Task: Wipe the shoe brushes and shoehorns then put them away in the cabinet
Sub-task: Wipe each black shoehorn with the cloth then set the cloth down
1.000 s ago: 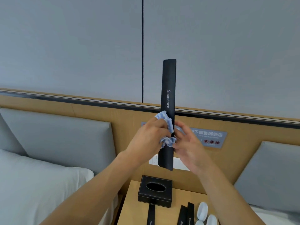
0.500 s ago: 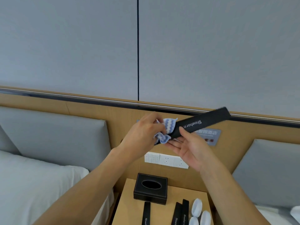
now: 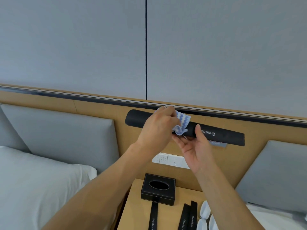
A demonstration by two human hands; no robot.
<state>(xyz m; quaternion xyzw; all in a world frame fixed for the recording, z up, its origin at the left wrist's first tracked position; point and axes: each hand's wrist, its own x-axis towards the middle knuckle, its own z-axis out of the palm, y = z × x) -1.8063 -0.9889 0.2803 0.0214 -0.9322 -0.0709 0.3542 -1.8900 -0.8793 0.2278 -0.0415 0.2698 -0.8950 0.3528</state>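
Where the frame cuts off at the bottom, three more black shoehorn sleeves lie on the wooden nightstand (image 3: 132, 211): a single one (image 3: 153, 216) to the left and a touching pair (image 3: 189, 216) to the right, each printed "Shoehorn". Just beside the pair sit several white plastic pieces (image 3: 205, 218), too cropped to identify. Behind them stands a black leather tissue box (image 3: 158, 189) with an oval opening. Higher up, both forearms reach forward. The right hand (image 3: 195, 150) is palm-up, its fingers cupped beneath the held black shoehorn (image 3: 221, 135) and its thumb pressed on the front face. That shoehorn lies nearly level, tilted down to the right, its lettering upside down. The left hand (image 3: 157, 128) pinches a crumpled blue-and-white striped cloth (image 3: 181, 122) against the shoehorn's middle. Farther back, a white switch-and-socket panel (image 3: 167, 159) is set in the wooden headboard, grey cushions (image 3: 58, 138) and a white pillow (image 3: 33, 180) flank the nightstand, and a grey panelled wall rises behind.
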